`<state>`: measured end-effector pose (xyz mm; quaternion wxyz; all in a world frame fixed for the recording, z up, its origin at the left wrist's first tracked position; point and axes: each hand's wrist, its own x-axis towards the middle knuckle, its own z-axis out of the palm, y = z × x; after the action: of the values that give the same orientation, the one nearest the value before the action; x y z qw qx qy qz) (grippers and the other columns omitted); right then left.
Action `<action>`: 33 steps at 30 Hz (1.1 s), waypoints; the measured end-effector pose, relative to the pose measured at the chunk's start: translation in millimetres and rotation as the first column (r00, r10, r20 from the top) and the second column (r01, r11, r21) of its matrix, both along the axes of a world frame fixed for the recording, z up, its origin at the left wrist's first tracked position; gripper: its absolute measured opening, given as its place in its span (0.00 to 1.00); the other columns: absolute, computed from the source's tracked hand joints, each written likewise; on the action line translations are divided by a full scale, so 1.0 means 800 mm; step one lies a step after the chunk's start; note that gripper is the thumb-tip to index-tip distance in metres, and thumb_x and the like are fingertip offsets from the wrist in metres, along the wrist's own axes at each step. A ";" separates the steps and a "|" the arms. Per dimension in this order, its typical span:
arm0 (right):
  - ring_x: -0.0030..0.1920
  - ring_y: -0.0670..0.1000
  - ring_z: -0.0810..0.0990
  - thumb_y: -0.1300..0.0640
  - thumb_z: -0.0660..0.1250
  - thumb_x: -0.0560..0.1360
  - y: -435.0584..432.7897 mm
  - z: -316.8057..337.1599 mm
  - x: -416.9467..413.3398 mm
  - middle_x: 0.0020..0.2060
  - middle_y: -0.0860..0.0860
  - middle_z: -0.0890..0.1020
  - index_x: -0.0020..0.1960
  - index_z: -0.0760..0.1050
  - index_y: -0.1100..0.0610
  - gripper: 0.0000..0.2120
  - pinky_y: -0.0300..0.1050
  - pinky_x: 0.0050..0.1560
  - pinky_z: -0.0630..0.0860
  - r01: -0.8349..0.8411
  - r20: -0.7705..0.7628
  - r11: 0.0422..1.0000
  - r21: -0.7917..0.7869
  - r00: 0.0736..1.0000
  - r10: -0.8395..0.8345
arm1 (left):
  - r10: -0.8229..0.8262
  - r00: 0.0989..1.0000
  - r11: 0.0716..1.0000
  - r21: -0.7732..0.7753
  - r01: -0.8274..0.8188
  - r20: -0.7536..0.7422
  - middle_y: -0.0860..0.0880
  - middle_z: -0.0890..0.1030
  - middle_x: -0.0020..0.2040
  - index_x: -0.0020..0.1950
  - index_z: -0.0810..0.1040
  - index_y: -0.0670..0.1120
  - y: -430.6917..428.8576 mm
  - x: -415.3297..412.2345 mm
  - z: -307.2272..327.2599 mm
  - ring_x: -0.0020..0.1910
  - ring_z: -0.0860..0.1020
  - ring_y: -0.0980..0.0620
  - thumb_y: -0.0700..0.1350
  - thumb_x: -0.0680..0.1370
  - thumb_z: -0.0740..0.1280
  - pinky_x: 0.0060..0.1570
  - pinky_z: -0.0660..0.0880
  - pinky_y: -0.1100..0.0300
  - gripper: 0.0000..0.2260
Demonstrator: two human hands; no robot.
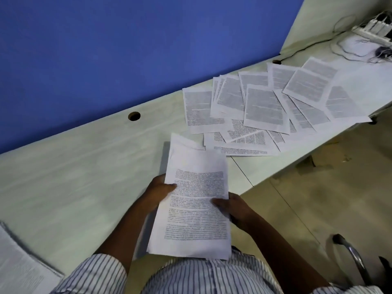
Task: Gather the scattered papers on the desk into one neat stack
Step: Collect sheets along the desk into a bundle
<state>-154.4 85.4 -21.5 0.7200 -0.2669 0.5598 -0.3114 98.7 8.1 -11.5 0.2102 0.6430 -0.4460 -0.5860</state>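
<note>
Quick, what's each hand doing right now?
Left hand: holding the left edge of the stack of papers, thumb on top.
Right hand: holding the right edge of the same stack, thumb on top.

Blue partition [106,49], power strip [370,31] w/ cables [381,54] top rt, prob. chair armrest [352,251] below.

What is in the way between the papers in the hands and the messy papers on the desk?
Nothing that shows. The left hand and right hand grip the held bundle, and its far end almost reaches the scattered papers. Only bare desk lies between them.
</note>
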 end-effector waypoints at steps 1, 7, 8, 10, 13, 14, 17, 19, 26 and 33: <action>0.55 0.66 0.82 0.56 0.76 0.71 -0.007 0.004 0.004 0.56 0.62 0.83 0.60 0.79 0.63 0.20 0.66 0.55 0.79 -0.055 -0.110 0.998 -0.010 0.993 0.053 | -0.026 0.998 0.998 -0.049 0.029 0.060 0.49 0.80 0.57 0.65 0.78 0.44 -0.004 0.005 0.006 0.51 0.80 0.52 0.35 0.78 0.68 0.46 0.75 0.67 0.16; 0.76 0.59 0.62 0.54 0.76 0.70 -0.069 0.051 0.024 0.74 0.59 0.65 0.77 0.58 0.61 0.43 0.55 0.73 0.64 -0.485 -0.896 0.789 -0.377 0.407 -0.178 | -0.162 0.783 0.901 -0.233 0.366 0.601 0.46 0.83 0.59 0.63 0.81 0.47 -0.051 0.028 0.067 0.58 0.80 0.44 0.47 0.78 0.68 0.56 0.75 0.56 0.14; 0.77 0.60 0.58 0.53 0.76 0.69 -0.081 0.068 0.029 0.76 0.60 0.62 0.77 0.57 0.61 0.43 0.59 0.75 0.61 -0.616 -0.912 0.673 -0.410 0.296 -0.285 | -0.182 0.717 0.854 -0.254 0.455 0.673 0.46 0.83 0.57 0.60 0.82 0.48 -0.057 0.027 0.081 0.57 0.80 0.44 0.48 0.79 0.67 0.53 0.75 0.56 0.12; 0.78 0.61 0.56 0.53 0.76 0.68 -0.110 0.101 0.043 0.76 0.60 0.62 0.76 0.61 0.60 0.42 0.65 0.75 0.55 -0.809 -0.891 0.464 -0.360 0.151 -0.428 | -0.201 0.603 0.759 -0.266 0.594 0.772 0.48 0.84 0.53 0.53 0.82 0.49 -0.064 0.021 0.107 0.53 0.80 0.45 0.47 0.79 0.66 0.48 0.74 0.57 0.07; 0.74 0.60 0.66 0.50 0.76 0.68 -0.143 0.143 0.073 0.69 0.59 0.74 0.69 0.72 0.57 0.32 0.68 0.75 0.50 -0.924 -0.897 0.358 -0.136 -0.039 -0.441 | -0.205 0.515 0.673 -0.262 0.691 0.832 0.50 0.84 0.51 0.52 0.84 0.51 -0.073 0.007 0.131 0.49 0.80 0.48 0.50 0.79 0.67 0.49 0.76 0.57 0.07; 0.70 0.60 0.72 0.50 0.74 0.70 -0.150 0.152 0.080 0.64 0.58 0.78 0.66 0.73 0.57 0.28 0.64 0.75 0.53 -0.925 -0.925 0.374 -0.060 -0.090 -0.370 | -0.203 0.518 0.659 -0.275 0.700 0.831 0.50 0.85 0.51 0.52 0.84 0.52 -0.076 0.002 0.138 0.48 0.79 0.49 0.51 0.78 0.68 0.49 0.76 0.57 0.08; 0.54 0.58 0.81 0.53 0.65 0.76 -0.166 0.170 0.092 0.54 0.55 0.83 0.61 0.76 0.55 0.14 0.49 0.57 0.73 -0.907 -0.985 0.414 0.072 -0.129 -0.112 | -0.117 0.544 0.641 -0.355 0.680 0.831 0.51 0.85 0.51 0.53 0.85 0.52 -0.082 -0.008 0.153 0.49 0.79 0.50 0.55 0.78 0.68 0.53 0.70 0.60 0.10; 0.54 0.58 0.81 0.54 0.64 0.77 -0.177 0.171 0.087 0.53 0.55 0.83 0.58 0.79 0.54 0.12 0.49 0.52 0.76 -0.895 -1.000 0.446 0.022 -0.015 0.019 | 0.027 0.593 0.624 -0.477 0.619 0.805 0.50 0.84 0.54 0.55 0.84 0.50 -0.083 -0.002 0.154 0.55 0.78 0.49 0.54 0.77 0.69 0.66 0.64 0.56 0.11; 0.31 0.42 0.77 0.55 0.70 0.76 -0.175 0.151 0.036 0.31 0.45 0.79 0.38 0.77 0.50 0.09 0.39 0.34 0.71 -0.557 -0.705 0.717 -0.419 0.697 0.130 | 0.606 0.705 0.688 -0.687 -0.232 0.369 0.42 0.65 0.76 0.76 0.64 0.41 -0.041 0.049 0.108 0.75 0.64 0.42 0.56 0.71 0.76 0.72 0.64 0.49 0.39; 0.52 0.51 0.85 0.54 0.73 0.75 -0.176 0.139 0.043 0.50 0.49 0.87 0.58 0.82 0.55 0.13 0.45 0.54 0.80 -0.339 -0.319 0.838 -0.427 0.924 0.212 | 0.463 0.661 0.837 0.045 -0.546 -0.591 0.45 0.82 0.61 0.62 0.79 0.45 -0.034 0.051 0.103 0.56 0.83 0.48 0.50 0.70 0.73 0.51 0.81 0.56 0.22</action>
<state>-120.4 -55.4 89.5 0.5908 -0.5513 0.5108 -0.2934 139.8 -19.1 70.6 0.5333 0.5154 -0.2029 -0.6394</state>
